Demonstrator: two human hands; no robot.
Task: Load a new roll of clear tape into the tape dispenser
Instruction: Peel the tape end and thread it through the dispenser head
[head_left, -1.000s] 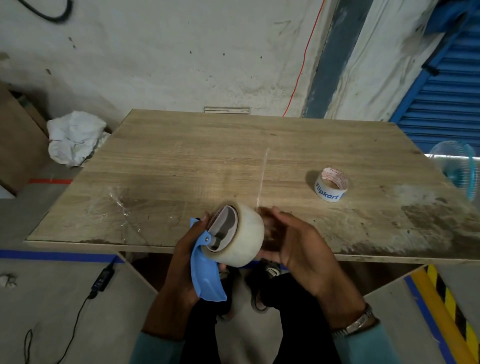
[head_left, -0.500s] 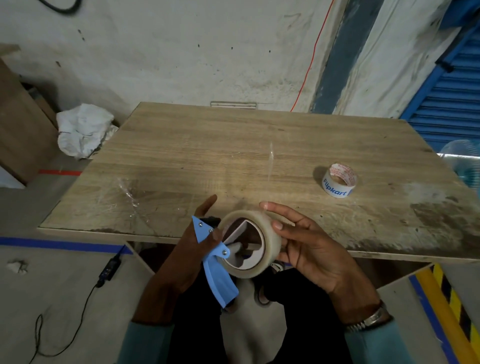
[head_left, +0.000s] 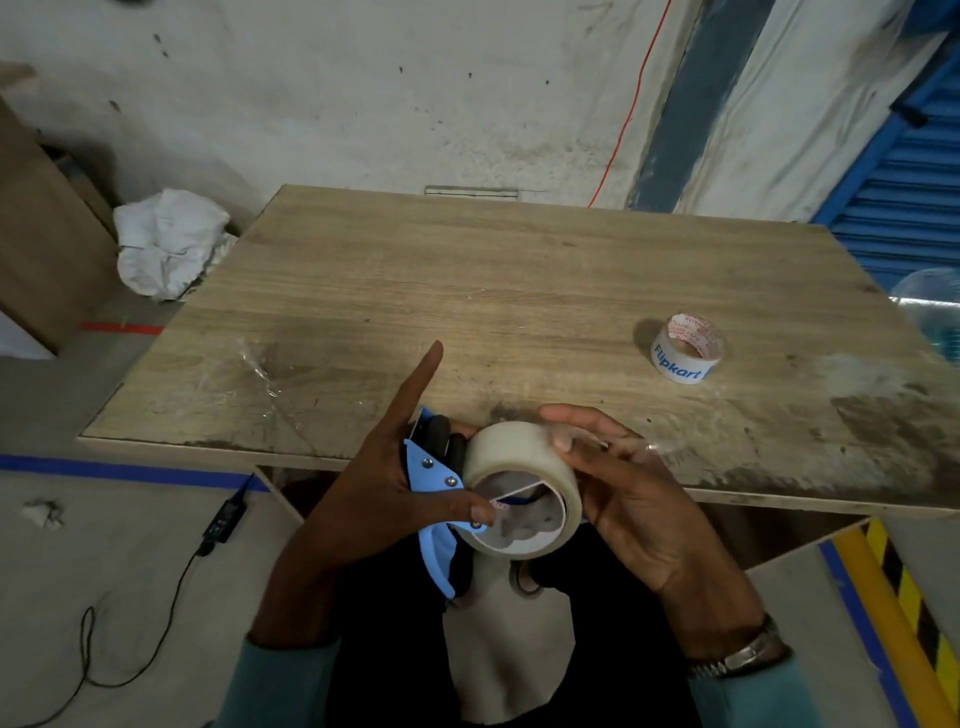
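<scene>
A blue tape dispenser (head_left: 435, 525) with a black roller is held just in front of the table's near edge. A roll of clear tape (head_left: 511, 457) sits on its hub, open side facing me. My left hand (head_left: 382, 483) grips the dispenser frame, thumb pressed on its lower plate and index finger pointing up. My right hand (head_left: 618, 488) wraps the roll's right side, thumb on top, and a loose clear end trails to the right over its fingers.
A wooden table (head_left: 519, 291) stands ahead, with a printed Flipkart tape roll (head_left: 687, 356) at its right. Stuck clear tape scraps (head_left: 260, 374) lie at its left. A white crumpled sack (head_left: 169, 244) and a black cable with adapter (head_left: 223, 519) are on the floor.
The roll and dispenser have turned so the roll's open side faces me more from below. My left index finger has stretched out, and my right thumb has slid onto the roll's top.
</scene>
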